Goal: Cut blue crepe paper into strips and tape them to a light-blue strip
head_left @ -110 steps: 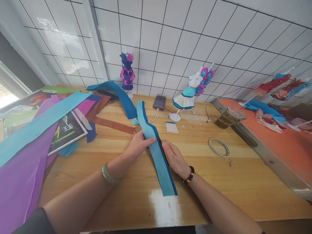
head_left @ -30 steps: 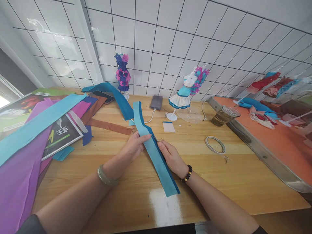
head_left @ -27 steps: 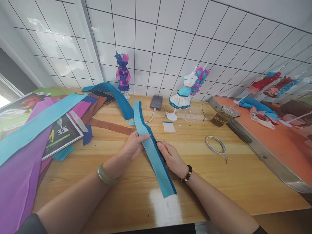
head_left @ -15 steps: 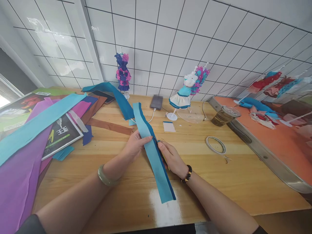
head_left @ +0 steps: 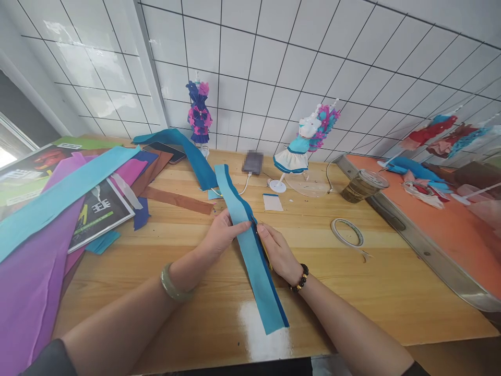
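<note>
A long light-blue paper strip (head_left: pixel 258 282), which looks like crepe paper, runs from the middle of the table toward me. A darker blue band lies along its right side. My left hand (head_left: pixel 221 232) pinches the strip near its middle, thumb on top and fingers underneath. My right hand (head_left: pixel 279 250) is closed around what look like scissors (head_left: pixel 266 253) with yellow and dark handles, mostly covered by my palm. Their tips meet the dark blue edge beside my left thumb, where a bit of the edge curls up.
Coloured paper strips (head_left: pixel 47 209) and magazines (head_left: pixel 104 214) cover the left side. At the back stand doll dresses on stands (head_left: pixel 291 156), a power bank (head_left: pixel 252 163) with a cable, and a white card (head_left: pixel 273 202). To the right are a tape roll (head_left: pixel 347 233), a lidded cup (head_left: pixel 362 187) and an orange surface (head_left: pixel 442 230).
Both hands and the strip have shifted slightly, the strip's near end moving right and toward me. The scissor tips, apart earlier, are now at the dark blue edge.
</note>
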The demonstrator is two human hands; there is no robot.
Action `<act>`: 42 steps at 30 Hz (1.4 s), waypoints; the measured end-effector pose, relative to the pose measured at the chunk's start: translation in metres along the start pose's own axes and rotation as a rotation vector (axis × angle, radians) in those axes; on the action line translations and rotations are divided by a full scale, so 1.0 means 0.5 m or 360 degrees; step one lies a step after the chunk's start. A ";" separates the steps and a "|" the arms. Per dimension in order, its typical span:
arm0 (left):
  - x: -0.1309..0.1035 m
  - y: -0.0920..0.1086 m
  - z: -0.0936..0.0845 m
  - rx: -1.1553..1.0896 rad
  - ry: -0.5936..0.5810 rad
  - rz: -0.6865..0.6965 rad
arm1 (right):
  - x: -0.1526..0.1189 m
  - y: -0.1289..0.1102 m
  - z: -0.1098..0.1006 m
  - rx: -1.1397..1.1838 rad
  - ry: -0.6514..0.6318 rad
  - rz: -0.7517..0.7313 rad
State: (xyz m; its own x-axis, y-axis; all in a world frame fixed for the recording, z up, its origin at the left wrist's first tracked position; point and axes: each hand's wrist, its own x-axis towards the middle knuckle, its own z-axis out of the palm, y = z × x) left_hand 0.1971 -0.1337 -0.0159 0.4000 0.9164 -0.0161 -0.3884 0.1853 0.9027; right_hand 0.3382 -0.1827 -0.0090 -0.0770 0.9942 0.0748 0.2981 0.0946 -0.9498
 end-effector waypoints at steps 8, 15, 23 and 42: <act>-0.002 0.001 0.001 0.0058 -0.0026 -0.0009 | 0.000 0.001 0.000 -0.0019 0.0012 0.0037; -0.001 0.000 0.002 0.0070 -0.0007 -0.0014 | 0.001 0.003 -0.001 -0.0024 0.0013 0.0042; -0.001 -0.003 0.001 0.0048 -0.0020 0.0004 | 0.003 0.004 -0.001 0.0001 0.0009 -0.0031; 0.004 -0.010 -0.002 0.0041 -0.0041 0.0037 | 0.004 0.006 -0.002 -0.0054 0.0026 -0.0065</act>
State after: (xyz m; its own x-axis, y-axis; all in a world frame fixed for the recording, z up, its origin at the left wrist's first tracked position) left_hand 0.1989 -0.1324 -0.0209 0.4126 0.9108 0.0159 -0.3766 0.1546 0.9134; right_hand 0.3402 -0.1804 -0.0116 -0.0744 0.9901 0.1187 0.3274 0.1367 -0.9350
